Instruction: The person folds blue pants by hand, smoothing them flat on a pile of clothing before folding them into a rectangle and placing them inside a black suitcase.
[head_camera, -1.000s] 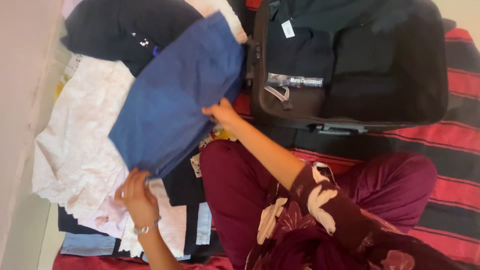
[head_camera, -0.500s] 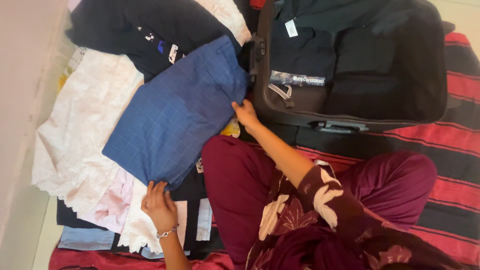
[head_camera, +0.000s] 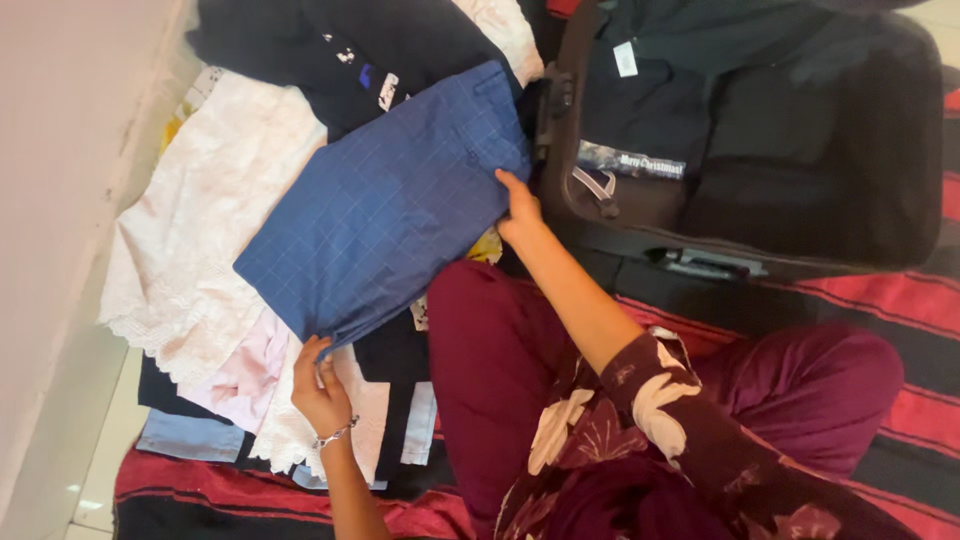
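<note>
Near: my left hand (head_camera: 322, 385) pinches the blue checked cloth's (head_camera: 385, 205) near corner. The cloth lies flat on the clothes pile (head_camera: 200, 240). Farther right: my right hand (head_camera: 520, 205), fingers together, presses its edge. Far right: open black suitcase (head_camera: 900, 200).

1. I am at home, seated cross-legged on a red and black striped bedcover (head_camera: 900, 400), in what looks like a bedroom.
2. At 1 o'clock lies an open dark suitcase (head_camera: 760, 150) with folded dark clothes inside.
3. At 10 o'clock household clothing is heaped: a white lace garment (head_camera: 210, 220), a blue checked garment (head_camera: 390, 210), a black top (head_camera: 330, 40).
4. At 9 o'clock stands a plain pale wall (head_camera: 60, 200).
</note>
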